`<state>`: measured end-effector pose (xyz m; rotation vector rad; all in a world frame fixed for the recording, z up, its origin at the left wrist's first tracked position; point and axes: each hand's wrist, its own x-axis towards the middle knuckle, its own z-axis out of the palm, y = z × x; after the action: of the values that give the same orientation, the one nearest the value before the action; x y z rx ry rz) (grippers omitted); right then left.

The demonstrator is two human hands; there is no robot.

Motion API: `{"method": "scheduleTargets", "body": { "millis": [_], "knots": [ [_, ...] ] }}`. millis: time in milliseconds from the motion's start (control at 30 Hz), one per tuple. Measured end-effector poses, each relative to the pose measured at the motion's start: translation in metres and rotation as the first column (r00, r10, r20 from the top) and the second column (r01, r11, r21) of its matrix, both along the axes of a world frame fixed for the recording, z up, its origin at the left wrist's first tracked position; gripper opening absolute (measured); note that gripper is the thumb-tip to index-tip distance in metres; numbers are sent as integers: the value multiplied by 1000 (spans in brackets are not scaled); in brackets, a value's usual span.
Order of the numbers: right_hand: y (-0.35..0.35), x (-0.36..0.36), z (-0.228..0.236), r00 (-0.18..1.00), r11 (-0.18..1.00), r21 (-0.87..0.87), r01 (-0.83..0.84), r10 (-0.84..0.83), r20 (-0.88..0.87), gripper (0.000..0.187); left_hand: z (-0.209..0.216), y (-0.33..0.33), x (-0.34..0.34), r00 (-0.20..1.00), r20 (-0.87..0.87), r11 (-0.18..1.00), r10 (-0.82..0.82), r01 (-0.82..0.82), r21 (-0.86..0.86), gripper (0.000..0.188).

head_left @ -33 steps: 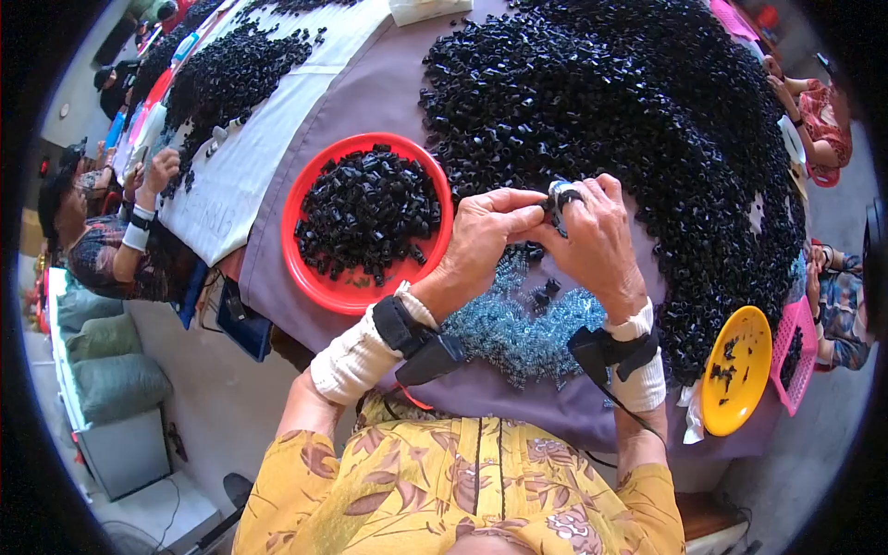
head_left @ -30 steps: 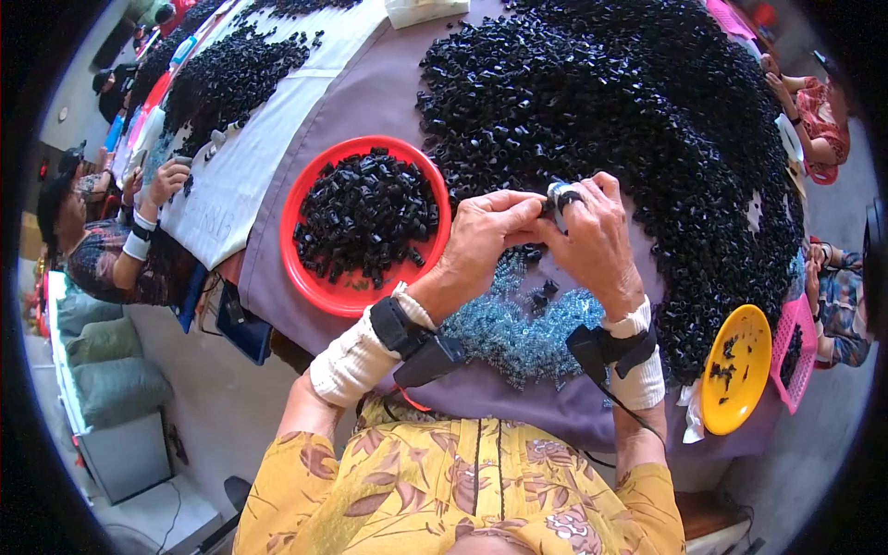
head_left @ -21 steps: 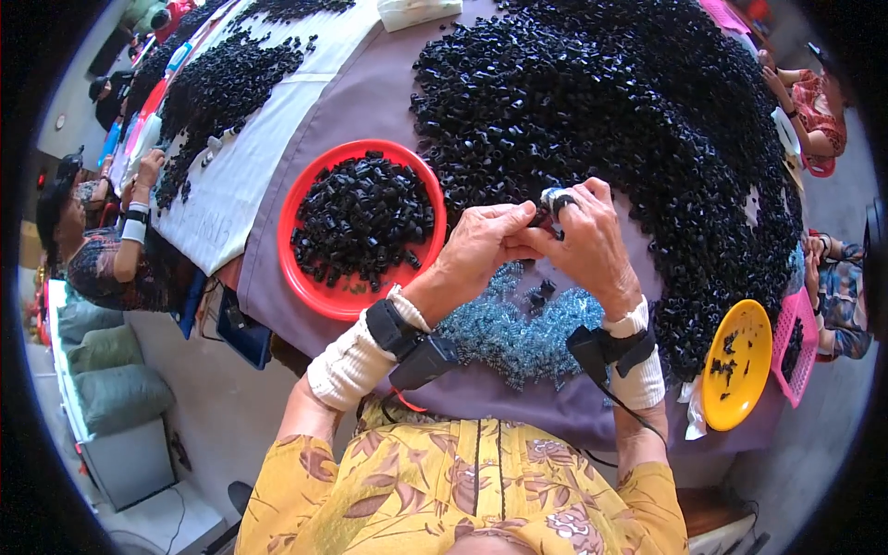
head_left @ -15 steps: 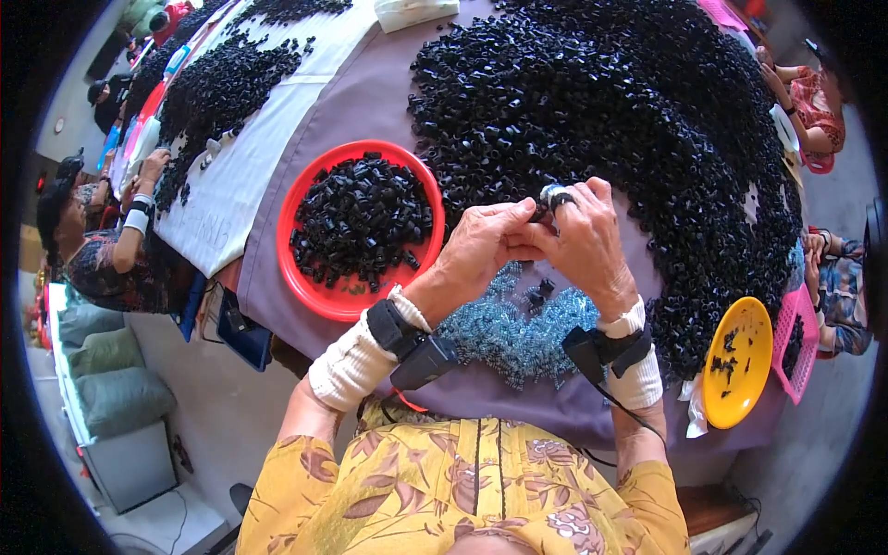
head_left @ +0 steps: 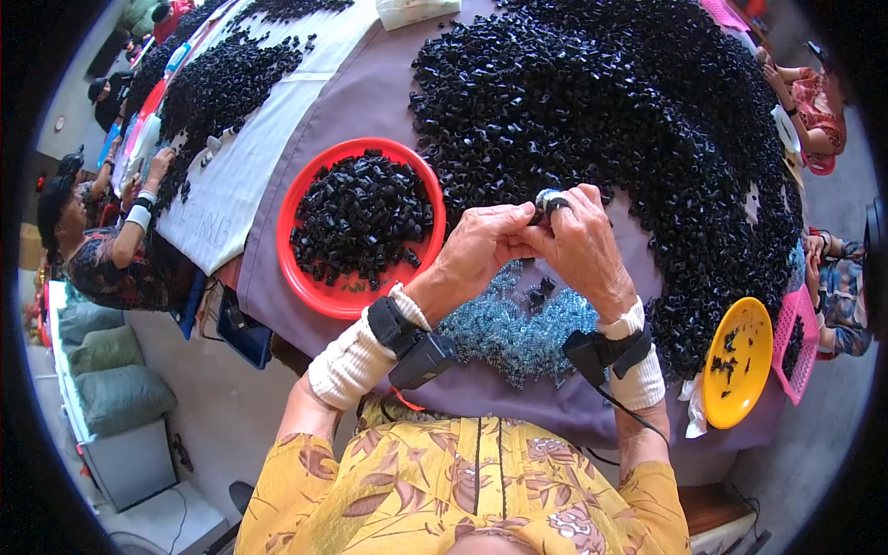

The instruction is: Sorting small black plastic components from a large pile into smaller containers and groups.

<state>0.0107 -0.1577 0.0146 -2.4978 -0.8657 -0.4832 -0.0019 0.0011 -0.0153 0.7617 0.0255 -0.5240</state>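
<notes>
Close together over the table, my left hand [head_left: 476, 242] and my right hand [head_left: 587, 248] meet at the fingertips. Both are closed in a pinch around a small black plastic piece [head_left: 537, 218], mostly covered by the fingers. Something white and blue is wrapped on a finger of my right hand. Below my hands lies a pile of tiny translucent blue pieces [head_left: 509, 324], with a few black pieces [head_left: 540, 294] on it. To the left of my left hand, a red round tray [head_left: 305, 289] holds many black pieces [head_left: 356, 217].
A large heap of black pieces [head_left: 601, 111] spreads across the purple cloth [head_left: 347, 120]. At right stand a yellow plate [head_left: 738, 393] with a few black bits and a pink basket [head_left: 803, 365]. Other people sit along the left and right table edges.
My hands stay almost in place, still pinched together. The fingers of my right hand have shifted slightly downward. At the left, another person's arm has moved a little.
</notes>
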Motion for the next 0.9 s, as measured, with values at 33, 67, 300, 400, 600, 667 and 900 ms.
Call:
{"method": "scheduleTargets", "body": {
  "millis": [33, 67, 300, 400, 600, 667, 900],
  "knots": [
    [0, 1, -1, 1000, 1000, 7, -10, 10, 3, 24, 0, 0, 0, 1000, -11, 1000, 5, -5, -7, 19],
    [0, 1, -2, 1000, 1000, 13, -19, 19, 7, 24, 1, 0, 0, 1000, -22, 1000, 9, -9, -13, 19],
    [3, 3, -4, 999, 996, 82, -46, 46, 12, 20, 4, 0, 1, 999, -7, 999, 31, -31, 10, 19],
    [2, 6, 4, 996, 1000, 4, -24, 23, 89, 21, 6, -1, 0, 999, 4, 999, 32, -32, 13, 20],
    [-3, 9, 1, 997, 1000, 12, -28, 28, 69, 26, 9, 0, 1, 999, 42, 991, 4, -10, 131, 35],
    [-2, 7, 3, 999, 999, 25, -39, 38, 36, 26, 4, 4, 2, 999, -20, 963, 28, -22, 268, 44],
    [-3, 8, 3, 997, 997, 35, -67, 66, 30, 25, 7, 7, -2, 999, 6, 962, 45, -44, 270, 40]
  ]
}}
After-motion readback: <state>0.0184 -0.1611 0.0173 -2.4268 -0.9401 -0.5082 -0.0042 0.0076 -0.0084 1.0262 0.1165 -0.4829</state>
